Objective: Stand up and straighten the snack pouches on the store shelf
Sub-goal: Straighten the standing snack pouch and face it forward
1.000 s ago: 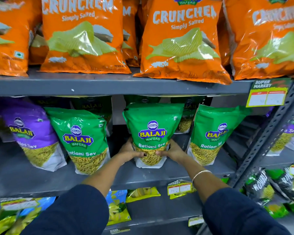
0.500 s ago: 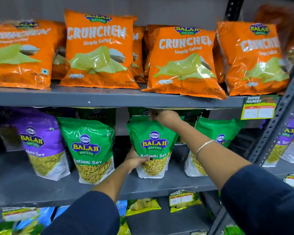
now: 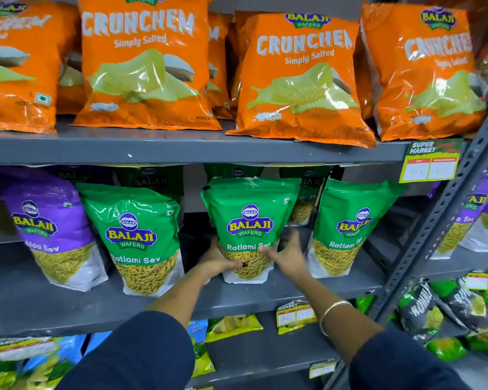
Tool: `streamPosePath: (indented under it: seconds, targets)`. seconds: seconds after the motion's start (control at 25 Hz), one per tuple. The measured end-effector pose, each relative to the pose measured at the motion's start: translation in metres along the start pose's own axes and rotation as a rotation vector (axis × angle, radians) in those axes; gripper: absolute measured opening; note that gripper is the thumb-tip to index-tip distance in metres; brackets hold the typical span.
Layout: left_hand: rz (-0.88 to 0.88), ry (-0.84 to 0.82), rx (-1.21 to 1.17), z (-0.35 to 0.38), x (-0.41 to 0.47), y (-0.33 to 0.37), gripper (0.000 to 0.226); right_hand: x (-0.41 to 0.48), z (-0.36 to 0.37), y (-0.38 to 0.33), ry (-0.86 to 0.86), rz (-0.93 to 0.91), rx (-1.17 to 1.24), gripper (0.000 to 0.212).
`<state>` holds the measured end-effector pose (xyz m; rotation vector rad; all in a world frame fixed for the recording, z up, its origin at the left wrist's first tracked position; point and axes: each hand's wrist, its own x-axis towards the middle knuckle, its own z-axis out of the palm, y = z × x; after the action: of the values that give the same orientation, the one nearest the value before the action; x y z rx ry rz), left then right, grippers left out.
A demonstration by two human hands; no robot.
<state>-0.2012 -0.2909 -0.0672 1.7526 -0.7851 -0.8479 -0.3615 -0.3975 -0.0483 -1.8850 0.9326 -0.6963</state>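
The middle green Ratlami Sev pouch (image 3: 250, 218) stands upright on the grey middle shelf (image 3: 293, 291). My left hand (image 3: 219, 261) grips its lower left corner, thumb across the front. My right hand (image 3: 286, 256), blurred and with fingers spread, is at the pouch's lower right edge; whether it touches is unclear. A second green pouch (image 3: 137, 235) stands to the left, leaning slightly. A third green pouch (image 3: 350, 223) stands to the right. A purple Aloo Sev pouch (image 3: 48, 232) leans at the far left. More green pouches sit behind in shadow.
Orange Crunchem chip bags (image 3: 302, 77) fill the upper shelf, overhanging its edge. A price tag (image 3: 430, 164) hangs at the right. A perforated grey upright (image 3: 448, 209) bounds the right side. Purple pouches (image 3: 482, 209) and dark bags (image 3: 440, 308) lie beyond it. Small packets sit on the lower shelf.
My right hand has come down from the top of the middle green pouch to its lower right side. My left hand stays at the lower left corner. The view has moved closer.
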Motion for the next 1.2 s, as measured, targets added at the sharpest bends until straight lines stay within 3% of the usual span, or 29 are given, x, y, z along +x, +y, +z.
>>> streamPosePath:
  seconds: [0.08,0.36,0.48,0.56,0.64,0.72,0.8,0.84,0.88,0.96,1.0,1.08,1.2]
  targets:
    - [0.005,0.034,0.048,0.002,0.001,-0.001,0.103,0.007,0.0,0.011,-0.29,0.12,0.09,0.084]
    - [0.005,0.121,0.092,0.021,-0.017,0.005,0.097,0.007,-0.01,0.021,-0.25,0.11,0.004,0.076]
    - [-0.014,0.151,0.077,0.028,-0.026,0.012,0.093,0.008,-0.016,0.016,-0.392,0.158,-0.273,0.079]
    - [-0.07,0.159,0.112,0.032,-0.036,0.012,0.085,0.004,-0.022,0.006,-0.669,0.305,-0.542,0.06]
    - [-0.196,0.072,0.201,0.018,-0.05,0.005,0.053,-0.007,-0.009,-0.011,-0.95,0.477,-0.585,0.035]
    - [-0.444,-0.206,0.309,-0.013,-0.067,-0.004,0.023,-0.018,0.022,-0.028,-1.038,0.451,-0.51,0.029]
    - [-0.806,-0.399,0.381,-0.062,-0.085,-0.018,0.039,-0.029,0.064,-0.048,-0.969,0.272,-0.397,0.025]
    - [-0.854,-0.353,0.416,-0.087,-0.093,-0.024,0.041,-0.033,0.085,-0.055,-0.907,0.18,-0.348,0.025]
    - [-0.833,-0.244,0.423,-0.114,-0.099,-0.031,0.036,-0.035,0.106,-0.063,-0.818,0.099,-0.313,0.042]
    - [-0.499,0.146,0.441,-0.162,-0.101,-0.042,0.008,-0.038,0.139,-0.073,-0.652,0.028,-0.198,0.075]
    - [-0.288,0.234,0.381,-0.179,-0.099,-0.047,0.03,-0.038,0.154,-0.078,-0.593,0.033,-0.074,0.079]
    - [-0.092,0.211,0.155,-0.191,-0.092,-0.051,0.075,-0.033,0.171,-0.081,-0.509,0.061,0.136,0.077]
    - [0.006,0.247,0.103,-0.178,-0.081,-0.055,0.086,-0.033,0.172,-0.083,-0.418,0.071,0.166,0.075]
